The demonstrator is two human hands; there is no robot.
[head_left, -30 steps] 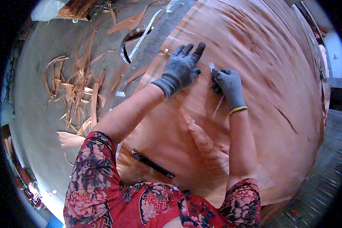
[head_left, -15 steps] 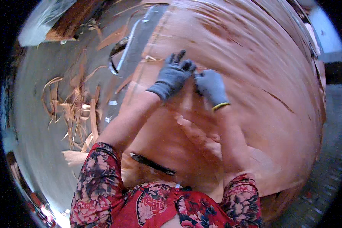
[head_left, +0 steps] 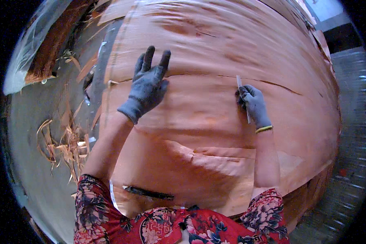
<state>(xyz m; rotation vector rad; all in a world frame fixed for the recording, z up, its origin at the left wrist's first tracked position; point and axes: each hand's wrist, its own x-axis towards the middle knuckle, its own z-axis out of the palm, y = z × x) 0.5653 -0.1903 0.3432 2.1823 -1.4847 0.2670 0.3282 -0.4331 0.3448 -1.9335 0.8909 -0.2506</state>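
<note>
Apart go the hands, bunched together half a second ago: left hand (head_left: 147, 84) spreads its fingers over the left part of the split (head_left: 207, 75), right hand (head_left: 253, 104) pinches a pale strip (head_left: 238, 82) just below its right part. Between them the split lies uncovered, brown sheet (head_left: 199, 101) on both sides.

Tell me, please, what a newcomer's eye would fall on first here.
Probably the broad reddish-brown sheet filling the middle, crossed by a thin dark line. Over it, the gloved left hand is spread open, while the gloved right hand holds a narrow pale strip. At the left, tan scraps lie tangled on a grey surface.
</note>
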